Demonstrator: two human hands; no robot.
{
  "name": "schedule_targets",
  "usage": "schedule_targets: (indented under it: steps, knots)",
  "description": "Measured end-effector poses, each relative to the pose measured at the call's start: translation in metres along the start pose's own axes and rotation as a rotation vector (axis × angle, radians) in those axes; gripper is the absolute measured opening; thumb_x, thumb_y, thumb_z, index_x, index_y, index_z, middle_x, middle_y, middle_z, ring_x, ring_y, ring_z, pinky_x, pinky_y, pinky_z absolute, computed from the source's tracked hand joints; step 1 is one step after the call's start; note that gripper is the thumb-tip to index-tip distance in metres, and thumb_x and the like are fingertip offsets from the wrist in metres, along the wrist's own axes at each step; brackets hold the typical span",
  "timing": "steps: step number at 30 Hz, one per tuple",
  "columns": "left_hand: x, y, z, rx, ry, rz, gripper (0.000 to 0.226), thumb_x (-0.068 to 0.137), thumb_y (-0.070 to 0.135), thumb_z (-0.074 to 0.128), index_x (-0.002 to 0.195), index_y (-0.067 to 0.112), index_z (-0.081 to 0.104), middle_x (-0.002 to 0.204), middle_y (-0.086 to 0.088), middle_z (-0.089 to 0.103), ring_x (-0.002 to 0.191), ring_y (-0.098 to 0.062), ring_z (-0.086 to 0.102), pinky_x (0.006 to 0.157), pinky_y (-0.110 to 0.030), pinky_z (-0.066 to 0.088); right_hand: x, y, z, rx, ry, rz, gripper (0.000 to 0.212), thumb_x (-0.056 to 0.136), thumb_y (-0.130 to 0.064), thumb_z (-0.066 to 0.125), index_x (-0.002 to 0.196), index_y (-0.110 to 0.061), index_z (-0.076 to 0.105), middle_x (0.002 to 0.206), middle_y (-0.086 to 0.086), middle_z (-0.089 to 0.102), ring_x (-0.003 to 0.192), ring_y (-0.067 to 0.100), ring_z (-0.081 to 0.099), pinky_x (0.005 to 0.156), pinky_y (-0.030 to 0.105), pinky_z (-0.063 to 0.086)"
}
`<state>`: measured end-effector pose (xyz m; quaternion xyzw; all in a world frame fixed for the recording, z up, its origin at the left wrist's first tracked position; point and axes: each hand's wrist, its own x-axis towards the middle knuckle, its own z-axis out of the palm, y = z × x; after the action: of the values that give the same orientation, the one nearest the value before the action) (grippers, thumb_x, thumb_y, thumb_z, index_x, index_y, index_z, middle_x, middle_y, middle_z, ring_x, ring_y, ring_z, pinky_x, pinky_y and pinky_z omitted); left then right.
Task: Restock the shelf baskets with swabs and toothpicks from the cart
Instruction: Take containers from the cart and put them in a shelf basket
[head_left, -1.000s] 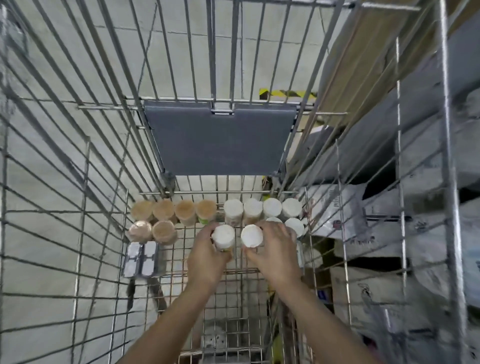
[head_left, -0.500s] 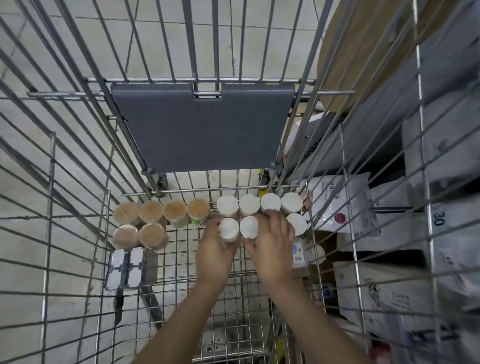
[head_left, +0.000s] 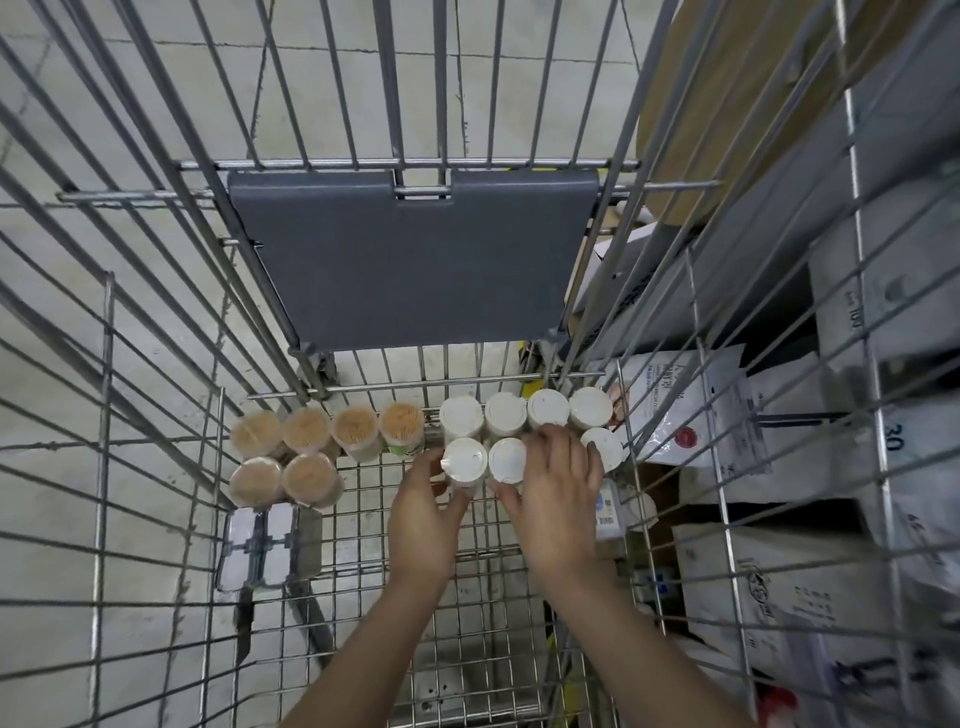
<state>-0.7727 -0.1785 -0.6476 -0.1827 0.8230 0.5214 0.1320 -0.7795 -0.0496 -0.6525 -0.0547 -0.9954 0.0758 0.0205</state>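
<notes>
Head view looks straight down into a wire cart, where the left hand's fingers (head_left: 457, 501) are curled round the side of a round white-lidded swab tub (head_left: 464, 459), thumb on its 9 o'clock edge. The left hand (head_left: 423, 525) sits at 7 o'clock of that tub. The right hand's fingers (head_left: 558, 457) lie spread and slightly bent over the tubs beside it, with the thumb tucked under the 6 o'clock edge of a second white-lidded tub (head_left: 508, 460); whether they clamp it or only press on it I cannot tell. The right hand (head_left: 561, 499) covers part of the front row, and another white lid (head_left: 602, 448) shows at its 2 o'clock. At 12 o'clock of both hands stands a back row of four white-lidded tubs (head_left: 525, 413), touching one another. At 9 o'clock of the white tubs stand six clear round tubs of tan toothpicks (head_left: 306, 449), four behind and two in front. Two flat clear plastic cases (head_left: 260, 548) lie at 6 o'clock of the toothpicks. All rest on the silver wire cart floor (head_left: 363, 519). A grey plastic flap (head_left: 415, 260) hangs on the far wall at 12 o'clock. Outside the cart wall at 3 o'clock lie white printed packets and cardboard boxes (head_left: 691, 415).
</notes>
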Motion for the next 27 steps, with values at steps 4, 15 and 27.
schedule_targets:
  steps: [4, 15, 27]
  knots:
    - [-0.001, 0.000, -0.002, 0.017, -0.026, -0.006, 0.050, 0.083, 0.012, 0.070, 0.129, 0.018, 0.051, 0.122, 0.005, 0.060, 0.108, -0.013, 0.058, 0.093, -0.035, 0.050, -0.001, -0.002, 0.001, -0.013, -0.005, 0.010, 0.070, 0.051, -0.036, 0.090, 0.107, -0.005, 0.061, 0.113, 0.012, 0.059, 0.113, 0.027, 0.044, 0.103, 0.047, 0.026]
    - [-0.050, -0.002, -0.071, -0.105, 0.002, -0.173, 0.035, 0.090, 0.000, 0.057, 0.124, 0.008, 0.055, 0.118, -0.004, 0.058, 0.106, -0.019, 0.055, 0.092, -0.030, 0.043, -0.043, -0.022, -0.059, 0.094, -0.075, -0.004, 0.053, 0.074, -0.016, 0.070, 0.124, -0.010, 0.052, 0.125, 0.011, 0.050, 0.118, 0.030, 0.048, 0.103, 0.047, 0.042]
    - [-0.221, 0.064, -0.166, 0.099, -0.315, 0.084, 0.035, 0.093, 0.008, 0.054, 0.127, 0.014, 0.053, 0.119, 0.004, 0.059, 0.107, -0.007, 0.054, 0.092, -0.016, 0.039, -0.220, -0.053, -0.201, 0.412, -0.317, 0.124, 0.046, 0.093, -0.026, 0.054, 0.138, -0.026, 0.043, 0.135, -0.007, 0.050, 0.116, 0.013, 0.052, 0.099, 0.031, 0.043]
